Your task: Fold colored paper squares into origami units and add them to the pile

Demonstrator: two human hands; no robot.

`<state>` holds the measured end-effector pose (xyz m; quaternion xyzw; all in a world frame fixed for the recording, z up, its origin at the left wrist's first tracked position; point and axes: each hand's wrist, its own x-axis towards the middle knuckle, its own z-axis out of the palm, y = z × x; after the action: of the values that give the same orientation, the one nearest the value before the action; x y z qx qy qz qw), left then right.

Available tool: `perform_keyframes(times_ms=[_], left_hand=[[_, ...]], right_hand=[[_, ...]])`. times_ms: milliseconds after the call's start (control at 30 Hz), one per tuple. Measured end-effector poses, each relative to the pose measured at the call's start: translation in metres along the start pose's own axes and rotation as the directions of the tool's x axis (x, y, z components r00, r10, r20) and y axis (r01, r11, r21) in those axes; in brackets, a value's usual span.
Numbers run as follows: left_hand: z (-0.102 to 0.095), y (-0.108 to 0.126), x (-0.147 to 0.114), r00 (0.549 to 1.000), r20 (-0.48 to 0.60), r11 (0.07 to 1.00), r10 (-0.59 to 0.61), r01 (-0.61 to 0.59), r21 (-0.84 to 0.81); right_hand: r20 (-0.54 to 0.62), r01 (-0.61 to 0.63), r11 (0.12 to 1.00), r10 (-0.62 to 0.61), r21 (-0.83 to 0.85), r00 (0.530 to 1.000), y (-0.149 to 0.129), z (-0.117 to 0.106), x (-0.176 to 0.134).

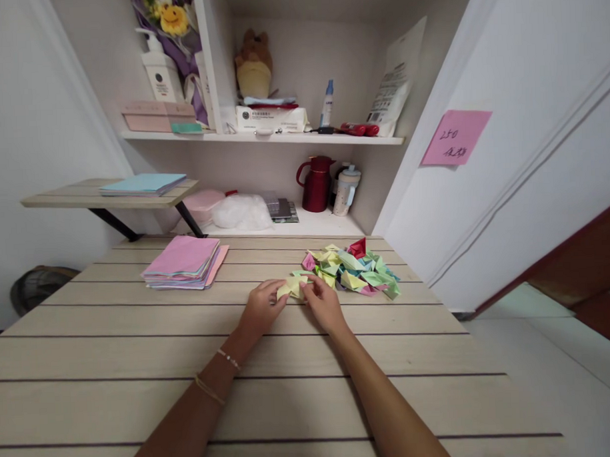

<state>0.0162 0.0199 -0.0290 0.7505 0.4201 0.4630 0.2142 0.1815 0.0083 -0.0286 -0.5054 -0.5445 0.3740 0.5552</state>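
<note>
Resting low over the wooden table point(140, 367), a pale yellow folded paper point(293, 286) sits between your two hands, pinched at its left end by your left hand point(262, 307) and at its right end by your right hand point(323, 304); both hands are closed on it by the fingertips. Just beyond your right hand lies one heap of folded paper pieces point(354, 268) in yellow, green, blue, pink and red, too tangled to count singly. Well to the left lies one stack of flat coloured sheets point(183, 262), pink on top. A second stack, blue on top point(143, 184), rests on the side shelf point(58, 197). Behind, one red jug point(315, 183) stands beside one pale cup point(346, 189).
</note>
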Motion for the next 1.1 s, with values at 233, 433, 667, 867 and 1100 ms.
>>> perform_keyframes(times_ms=[233, 433, 667, 867, 1100], left_hand=[[0.001, -0.008, 0.003, 0.987, -0.006, 0.955, -0.160, 0.153, -0.252], [-0.005, 0.000, 0.004, 0.997, -0.016, 0.970, -0.081, 0.075, -0.230], [-0.003, 0.007, 0.005, 0.993, 0.043, 0.932, -0.108, 0.117, -0.343], [0.001, 0.004, 0.005, 0.915, 0.185, 0.732, -0.359, 0.398, -0.553], [-0.002, 0.004, 0.006, 0.902, 0.173, 0.688, -0.395, 0.416, -0.595]], right_hand=[[0.035, -0.012, 0.999, 0.011, 0.039, 0.999, -0.004, -0.002, 0.000], [0.025, -0.057, 0.997, 0.056, 0.047, 0.998, 0.006, -0.001, 0.003], [0.086, -0.164, 0.951, 0.146, 0.263, 0.986, 0.002, 0.000, 0.004], [0.132, -0.206, 0.913, 0.169, 0.352, 0.977, 0.000, 0.001, 0.003], [0.084, -0.069, 0.941, 0.043, 0.331, 0.996, -0.006, 0.001, 0.000]])
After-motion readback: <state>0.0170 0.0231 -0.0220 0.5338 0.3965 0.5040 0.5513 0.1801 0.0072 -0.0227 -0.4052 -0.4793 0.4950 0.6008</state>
